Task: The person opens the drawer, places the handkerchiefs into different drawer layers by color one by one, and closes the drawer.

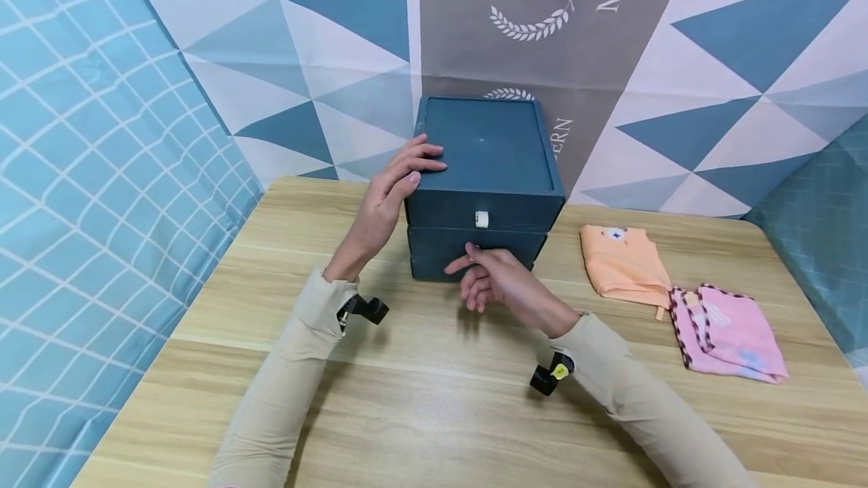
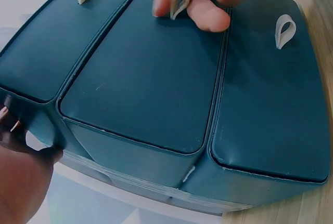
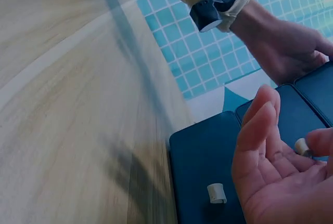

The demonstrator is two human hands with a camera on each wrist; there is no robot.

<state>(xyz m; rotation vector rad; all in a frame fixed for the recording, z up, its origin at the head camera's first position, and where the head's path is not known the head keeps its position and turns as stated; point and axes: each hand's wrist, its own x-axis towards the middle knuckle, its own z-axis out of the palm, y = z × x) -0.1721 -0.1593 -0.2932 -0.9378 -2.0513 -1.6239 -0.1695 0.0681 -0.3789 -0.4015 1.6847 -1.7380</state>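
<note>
A dark blue three-drawer box [image 1: 484, 145] stands against the wall at the back of the table, all its drawers closed. My left hand [image 1: 389, 198] rests on its top left edge, fingers stretched over the top. In front of the drawers is my right hand [image 1: 505, 281]. Its thumb and index finger lie either side of the middle drawer's pale pull loop [image 2: 180, 1] and pinch it, while its other fingers bend loosely below. Above is the top drawer's pull loop [image 1: 481, 219]; the bottom drawer's pull loop [image 3: 216, 193] shows in the right wrist view.
To the right of the box lie a folded orange cloth [image 1: 624, 266] and a folded pink cloth [image 1: 732, 333] with a dark checked border. The wooden table [image 1: 420, 413] reaches a patterned wall covering behind and a blue tiled-print sheet [image 1: 88, 172] at left.
</note>
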